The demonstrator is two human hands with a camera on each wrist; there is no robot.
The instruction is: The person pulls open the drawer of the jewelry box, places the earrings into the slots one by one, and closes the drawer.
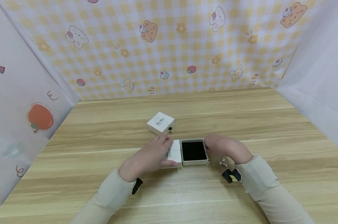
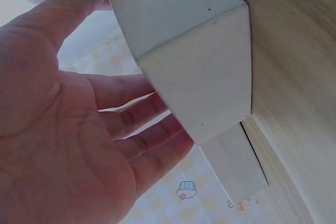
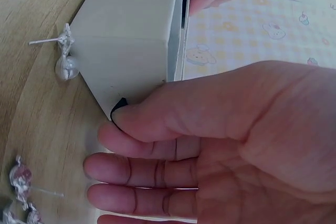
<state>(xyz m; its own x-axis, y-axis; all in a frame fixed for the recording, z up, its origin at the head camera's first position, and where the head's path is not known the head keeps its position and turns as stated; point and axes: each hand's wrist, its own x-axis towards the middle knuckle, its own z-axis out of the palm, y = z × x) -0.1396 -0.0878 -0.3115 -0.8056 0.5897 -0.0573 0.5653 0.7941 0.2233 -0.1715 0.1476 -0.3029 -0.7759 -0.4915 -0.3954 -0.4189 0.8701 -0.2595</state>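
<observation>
My left hand (image 1: pixel 147 157) grips a white printed box sleeve (image 1: pixel 174 154) on the table, thumb at its near edge and fingers over its far side. Right beside the sleeve sits a box drawer (image 1: pixel 194 162) with a black lining; whether its end is still inside the sleeve I cannot tell. At the drawer's right end, my right hand (image 1: pixel 223 146) pinches a small black ribbon tab (image 3: pixel 118 109) between thumb and index finger. One earring (image 3: pixel 66 51) with a pearl-like ball lies against the drawer. More earrings (image 1: pixel 222 162) lie near the right wrist.
A second white printed box (image 1: pixel 160 122) with a black tab stands farther back, just beyond the left hand. Wood-grain table (image 1: pixel 101 130) spreads all round. A yellow checked cloth (image 1: pixel 171 46) hangs at the back, with pale cloth walls at both sides.
</observation>
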